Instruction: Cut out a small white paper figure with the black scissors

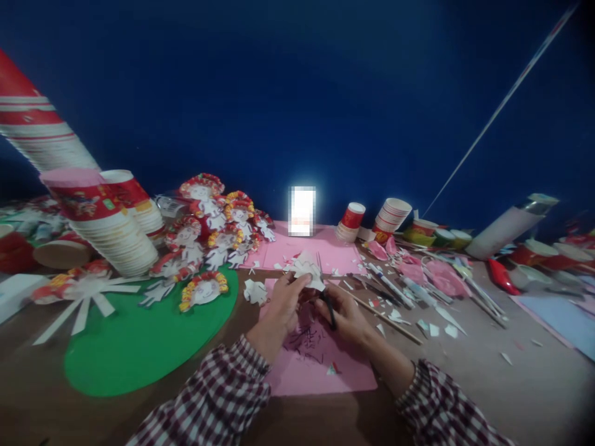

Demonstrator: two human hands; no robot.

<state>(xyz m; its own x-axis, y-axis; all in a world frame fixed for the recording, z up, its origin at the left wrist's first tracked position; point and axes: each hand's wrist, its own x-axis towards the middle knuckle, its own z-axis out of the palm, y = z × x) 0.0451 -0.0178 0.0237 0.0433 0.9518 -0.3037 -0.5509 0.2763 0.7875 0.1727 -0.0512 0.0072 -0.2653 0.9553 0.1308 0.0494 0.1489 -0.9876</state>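
From above the near side of the tabletop [469, 371], the single head-worn camera looks forward and down, facing the tabletop's far edge and the dark blue wall [297, 93] behind it. The sleeves [209, 396] enter from the bottom of the view, nearest the lens; the left hand [284, 302] and right hand [348, 311] come just beyond, close to its middle. The far edge lies farther off, around mid-height. Coverage is wide, spreading well toward both sides of the tabletop, and stacked cups [114, 229] toward the left lean outward.
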